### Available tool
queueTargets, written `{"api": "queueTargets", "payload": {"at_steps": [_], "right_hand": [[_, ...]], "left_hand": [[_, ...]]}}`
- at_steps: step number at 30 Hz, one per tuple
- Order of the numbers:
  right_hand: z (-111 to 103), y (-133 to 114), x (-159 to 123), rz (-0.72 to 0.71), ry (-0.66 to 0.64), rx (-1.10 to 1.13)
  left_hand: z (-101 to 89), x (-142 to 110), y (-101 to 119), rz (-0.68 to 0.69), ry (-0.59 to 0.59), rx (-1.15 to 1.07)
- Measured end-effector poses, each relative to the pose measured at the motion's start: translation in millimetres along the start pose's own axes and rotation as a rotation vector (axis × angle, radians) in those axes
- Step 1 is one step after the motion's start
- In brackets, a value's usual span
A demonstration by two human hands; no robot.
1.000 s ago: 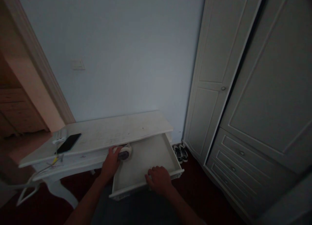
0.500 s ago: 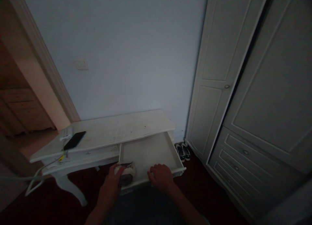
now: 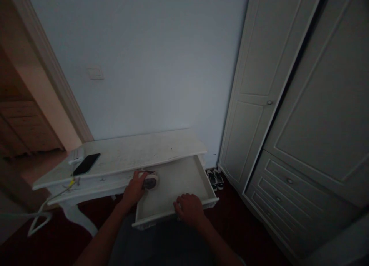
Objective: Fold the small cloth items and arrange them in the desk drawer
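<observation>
A pulled-out white drawer [image 3: 178,181] juts from the right part of a white desk [image 3: 150,145]. At the drawer's left back corner, my left hand [image 3: 135,188] is closed around a round whitish thing with a dark middle [image 3: 150,180], which looks like a roll of tape. Dim light keeps me from telling whether it touches the drawer's bottom. My right hand [image 3: 190,209] has its fingers curled over the drawer's front edge, right of the middle.
A black phone [image 3: 86,164] lies on the desk's left end beside a white box-like object [image 3: 76,155]. A pale cable [image 3: 43,212] hangs there. Dark shoes [image 3: 215,178] stand on the floor between the desk and a tall wardrobe [image 3: 250,123].
My left hand has moved the round thing from the drawer's front left edge back towards its rear left corner. My right hand has stayed at the front edge.
</observation>
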State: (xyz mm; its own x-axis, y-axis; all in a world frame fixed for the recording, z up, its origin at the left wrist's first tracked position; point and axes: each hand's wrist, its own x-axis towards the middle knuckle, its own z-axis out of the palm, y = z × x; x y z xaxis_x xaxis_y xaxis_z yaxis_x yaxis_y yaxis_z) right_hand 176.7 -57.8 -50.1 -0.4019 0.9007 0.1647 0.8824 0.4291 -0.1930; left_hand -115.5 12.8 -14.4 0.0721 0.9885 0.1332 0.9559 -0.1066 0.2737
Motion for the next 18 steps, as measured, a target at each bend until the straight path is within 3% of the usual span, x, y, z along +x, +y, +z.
{"api": "queueTargets", "payload": {"at_steps": [8,18], "right_hand": [[4,0,-1,0.001,0.017,0.001],[-2,-1,-1,0.002,0.004,-0.01]], "left_hand": [[4.4,17,-7,0.002,0.054,0.011],[15.1,-9,-6,0.011,0.143,-0.077]]}}
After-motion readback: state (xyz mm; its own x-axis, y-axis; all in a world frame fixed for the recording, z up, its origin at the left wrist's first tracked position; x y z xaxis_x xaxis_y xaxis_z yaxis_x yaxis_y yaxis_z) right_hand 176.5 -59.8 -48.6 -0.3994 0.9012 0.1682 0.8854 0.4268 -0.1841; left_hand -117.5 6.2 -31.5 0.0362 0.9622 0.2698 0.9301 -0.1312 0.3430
